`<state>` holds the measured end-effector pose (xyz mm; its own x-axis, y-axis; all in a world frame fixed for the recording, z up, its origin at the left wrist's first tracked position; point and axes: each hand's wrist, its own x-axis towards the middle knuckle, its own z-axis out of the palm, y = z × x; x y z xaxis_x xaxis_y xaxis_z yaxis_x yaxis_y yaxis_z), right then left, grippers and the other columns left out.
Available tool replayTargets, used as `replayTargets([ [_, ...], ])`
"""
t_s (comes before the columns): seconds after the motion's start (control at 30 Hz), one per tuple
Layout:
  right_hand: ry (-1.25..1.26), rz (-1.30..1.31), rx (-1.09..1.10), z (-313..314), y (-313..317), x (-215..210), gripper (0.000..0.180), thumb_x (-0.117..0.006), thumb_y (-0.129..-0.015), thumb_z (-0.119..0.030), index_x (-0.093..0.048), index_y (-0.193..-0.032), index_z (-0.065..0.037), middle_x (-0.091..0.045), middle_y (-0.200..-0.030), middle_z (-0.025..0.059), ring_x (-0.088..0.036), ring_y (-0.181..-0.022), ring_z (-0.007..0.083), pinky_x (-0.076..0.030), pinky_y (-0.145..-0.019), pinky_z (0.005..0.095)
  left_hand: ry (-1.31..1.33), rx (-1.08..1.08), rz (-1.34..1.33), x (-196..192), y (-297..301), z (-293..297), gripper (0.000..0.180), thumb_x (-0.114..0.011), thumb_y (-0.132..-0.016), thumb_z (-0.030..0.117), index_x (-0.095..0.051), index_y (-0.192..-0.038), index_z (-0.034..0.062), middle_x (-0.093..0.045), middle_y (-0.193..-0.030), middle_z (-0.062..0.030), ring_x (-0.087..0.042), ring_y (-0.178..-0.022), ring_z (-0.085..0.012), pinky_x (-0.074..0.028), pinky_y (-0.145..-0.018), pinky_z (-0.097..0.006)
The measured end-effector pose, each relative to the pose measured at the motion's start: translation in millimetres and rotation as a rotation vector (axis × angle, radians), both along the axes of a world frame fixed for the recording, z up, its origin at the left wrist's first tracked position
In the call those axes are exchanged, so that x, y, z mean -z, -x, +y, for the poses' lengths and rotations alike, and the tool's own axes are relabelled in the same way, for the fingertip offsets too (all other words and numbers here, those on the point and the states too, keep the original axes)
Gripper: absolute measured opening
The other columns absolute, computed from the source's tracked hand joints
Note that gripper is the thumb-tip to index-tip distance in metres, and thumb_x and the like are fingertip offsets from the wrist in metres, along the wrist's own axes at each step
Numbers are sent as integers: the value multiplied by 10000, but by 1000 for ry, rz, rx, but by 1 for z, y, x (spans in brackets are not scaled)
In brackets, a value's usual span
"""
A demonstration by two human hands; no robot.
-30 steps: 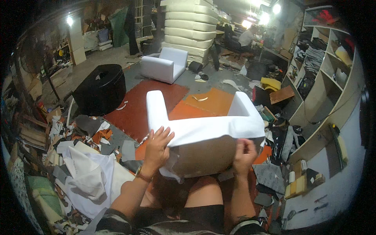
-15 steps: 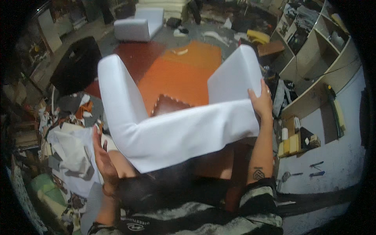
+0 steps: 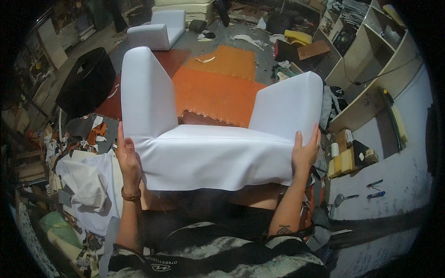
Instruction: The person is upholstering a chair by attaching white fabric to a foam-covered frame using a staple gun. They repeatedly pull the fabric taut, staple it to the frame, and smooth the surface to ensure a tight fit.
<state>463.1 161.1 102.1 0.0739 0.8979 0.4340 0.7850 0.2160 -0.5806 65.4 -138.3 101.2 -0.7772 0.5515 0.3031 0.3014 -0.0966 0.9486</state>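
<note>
A white upholstered U-shaped piece (image 3: 218, 160), like a small sofa section with two upright arms, rests across my lap. Its smooth cover hangs in loose, wavy folds along the edge toward me. My left hand (image 3: 130, 160) presses along the outside of the left arm near its bottom corner, thumb up and fingers mostly behind it. On the opposite side my right hand (image 3: 305, 153) grips the lower right corner, with the thumb on the front and the fingers around the outer side. The piece is held between both hands. Its underside is hidden.
Orange sheets (image 3: 218, 92) cover the floor ahead. Another white upholstered piece (image 3: 160, 30) stands at the far left, beyond a black object (image 3: 88, 81). White fabric (image 3: 88, 185) and scraps lie left. At right are wooden shelves (image 3: 371, 60), yellow blocks (image 3: 343, 162) and small tools (image 3: 375, 190).
My left hand has come up against the white piece after being apart from it. The piece has turned from a slant to nearly level, its right side moving down toward me with my right hand.
</note>
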Motion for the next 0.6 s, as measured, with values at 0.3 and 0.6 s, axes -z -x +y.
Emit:
replayTargets([
  [0.3, -59, 110, -19, -93, 12, 18, 790, -721, -956, -157, -328, -1618, 21, -291, -1675, 335, -365, -1524, 504, -331, -1248, 539, 186, -242, 348, 51, -11, -50, 685, -645, -1057, 205, -359, -1631, -35, -394, -1656, -286, -402, -1528, -412, -330, -1249, -455],
  [0.6, -331, -100, -660, -190, 15, 50, 783, -851, -899, -347, -499, -1571, -155, -305, -1696, 297, -225, -1592, 507, -166, -1269, 686, 524, 329, 937, 44, -125, -67, 596, -799, -912, 254, -621, -1477, 192, -307, -1727, -225, -282, -1574, -528, -254, -1214, -741],
])
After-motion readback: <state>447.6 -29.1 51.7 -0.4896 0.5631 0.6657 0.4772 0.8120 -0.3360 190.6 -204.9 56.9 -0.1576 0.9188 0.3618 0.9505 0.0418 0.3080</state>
